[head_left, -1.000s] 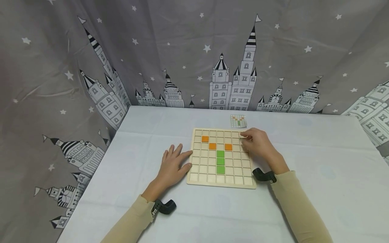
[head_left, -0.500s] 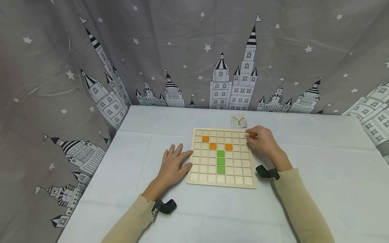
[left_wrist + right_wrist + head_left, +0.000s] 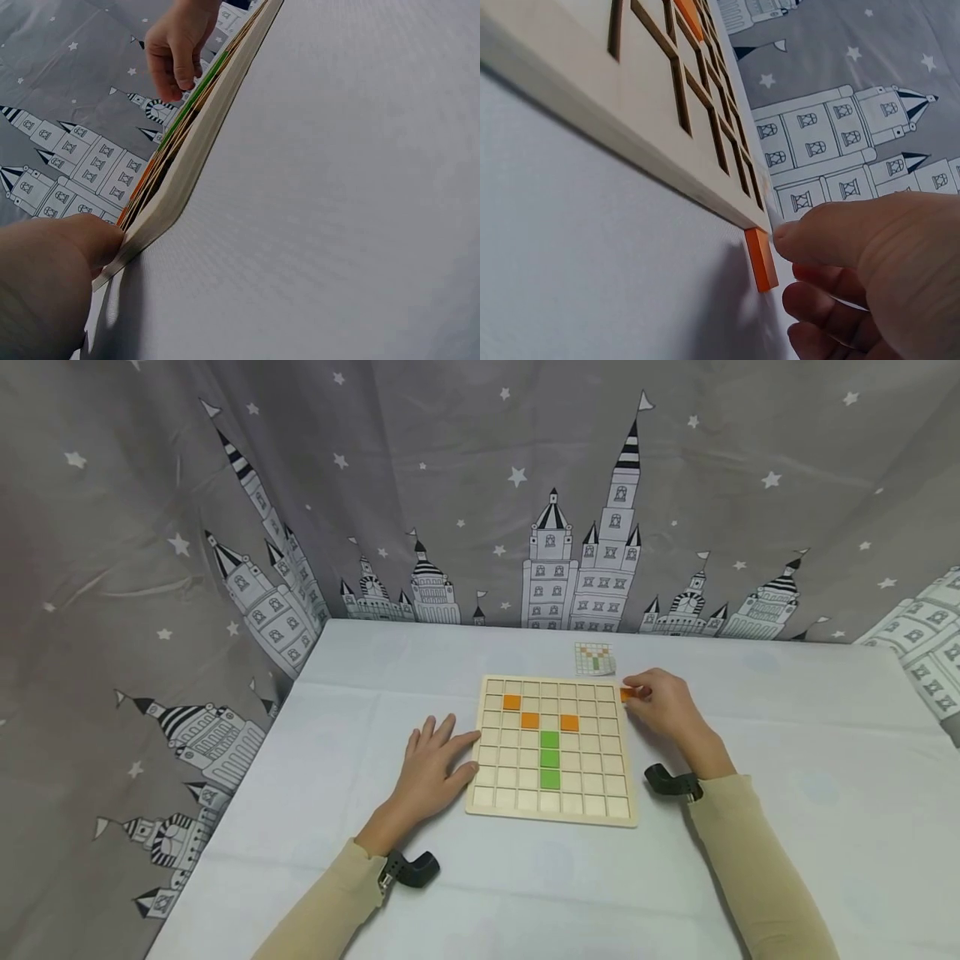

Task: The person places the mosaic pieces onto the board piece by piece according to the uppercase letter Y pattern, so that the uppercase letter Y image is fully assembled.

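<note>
A pale wooden grid board (image 3: 512, 799) lies on the table, with several orange tiles (image 3: 512, 702) and green tiles (image 3: 550, 758) set in its squares. My left hand (image 3: 431, 777) rests at the board's left edge, fingers spread; its thumb and index finger touch the rim. Just outside the far right corner, my right hand (image 3: 667, 706) pinches a loose orange tile (image 3: 760, 259) between thumb and index finger. In the right wrist view this tile sits close against the board's corner, and the thumb tip is right beside it. Part of the tile is covered by fingers in the head view.
A small paper card (image 3: 595, 658) printed with a coloured grid pattern lies beyond the board. White cloth covers the table (image 3: 525, 893). Behind it hangs a grey curtain (image 3: 450, 443) with castles and stars.
My right hand has moved right, off the board's right columns to just outside its edge, and the orange tile there has come into sight. My left hand stays put.
</note>
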A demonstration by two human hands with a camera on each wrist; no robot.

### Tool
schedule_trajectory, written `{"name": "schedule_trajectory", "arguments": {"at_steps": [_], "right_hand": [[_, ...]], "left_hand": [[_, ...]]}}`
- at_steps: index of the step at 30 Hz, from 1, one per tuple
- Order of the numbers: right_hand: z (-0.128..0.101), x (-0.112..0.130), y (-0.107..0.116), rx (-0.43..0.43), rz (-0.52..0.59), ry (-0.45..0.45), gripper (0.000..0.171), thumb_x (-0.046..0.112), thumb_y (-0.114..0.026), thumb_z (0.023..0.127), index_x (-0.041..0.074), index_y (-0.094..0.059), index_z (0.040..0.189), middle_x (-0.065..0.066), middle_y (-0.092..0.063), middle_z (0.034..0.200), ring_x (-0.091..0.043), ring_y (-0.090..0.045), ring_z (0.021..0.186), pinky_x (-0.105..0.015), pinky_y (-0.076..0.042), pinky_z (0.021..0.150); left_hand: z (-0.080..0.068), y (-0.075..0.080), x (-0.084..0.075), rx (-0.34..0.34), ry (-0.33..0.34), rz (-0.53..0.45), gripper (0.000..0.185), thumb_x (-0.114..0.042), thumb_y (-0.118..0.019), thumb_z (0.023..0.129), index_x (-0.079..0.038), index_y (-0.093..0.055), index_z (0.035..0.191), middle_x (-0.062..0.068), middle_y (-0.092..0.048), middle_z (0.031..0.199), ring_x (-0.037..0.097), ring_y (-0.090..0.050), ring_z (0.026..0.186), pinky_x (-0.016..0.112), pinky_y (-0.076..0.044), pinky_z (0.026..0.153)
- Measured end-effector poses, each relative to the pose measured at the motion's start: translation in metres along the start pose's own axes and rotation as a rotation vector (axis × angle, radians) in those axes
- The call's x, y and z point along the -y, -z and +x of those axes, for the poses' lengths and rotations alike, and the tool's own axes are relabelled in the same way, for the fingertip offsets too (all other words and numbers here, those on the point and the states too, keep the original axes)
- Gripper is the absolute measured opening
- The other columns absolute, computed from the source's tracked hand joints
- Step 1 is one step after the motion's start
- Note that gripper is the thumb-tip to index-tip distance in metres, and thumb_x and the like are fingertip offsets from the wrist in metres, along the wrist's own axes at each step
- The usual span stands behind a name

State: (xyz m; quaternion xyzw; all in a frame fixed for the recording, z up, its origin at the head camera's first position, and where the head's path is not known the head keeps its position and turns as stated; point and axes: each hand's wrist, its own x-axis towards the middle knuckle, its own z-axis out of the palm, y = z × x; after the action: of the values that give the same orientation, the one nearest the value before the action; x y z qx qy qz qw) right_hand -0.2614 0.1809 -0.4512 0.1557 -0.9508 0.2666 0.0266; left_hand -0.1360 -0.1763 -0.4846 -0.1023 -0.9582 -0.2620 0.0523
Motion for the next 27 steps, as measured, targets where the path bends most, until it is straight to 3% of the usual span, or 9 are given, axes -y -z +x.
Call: {"name": "schedule_trajectory", "arguments": {"at_steps": [19,27], "right_hand": [[0.001,-0.006,-0.006,-0.021,0.005,-0.032,0.032,0.004,-0.068,0.084,-0.006,-0.068,0.114,-0.023,-0.066,0.103,-0.030,-0.059,0.085,-0.044,-0.047,0.075],[0.001,-0.007,-0.011,-0.023,0.012,-0.035,0.032,0.003,-0.067,0.084,-0.005,-0.068,0.115,-0.023,-0.066,0.110,-0.032,-0.060,0.089,-0.046,-0.049,0.079]], "left_hand": [[0.000,0.000,0.000,0.004,-0.005,-0.003,0.042,-0.032,-0.059,0.093,-0.020,-0.060,0.134,0.022,-0.037,0.153,0.049,-0.020,0.145,0.068,-0.013,0.114],[0.000,0.001,0.001,0.003,-0.009,-0.008,0.042,-0.032,-0.059,0.093,-0.020,-0.060,0.134,0.021,-0.037,0.153,0.049,-0.020,0.146,0.068,-0.013,0.114]]}}
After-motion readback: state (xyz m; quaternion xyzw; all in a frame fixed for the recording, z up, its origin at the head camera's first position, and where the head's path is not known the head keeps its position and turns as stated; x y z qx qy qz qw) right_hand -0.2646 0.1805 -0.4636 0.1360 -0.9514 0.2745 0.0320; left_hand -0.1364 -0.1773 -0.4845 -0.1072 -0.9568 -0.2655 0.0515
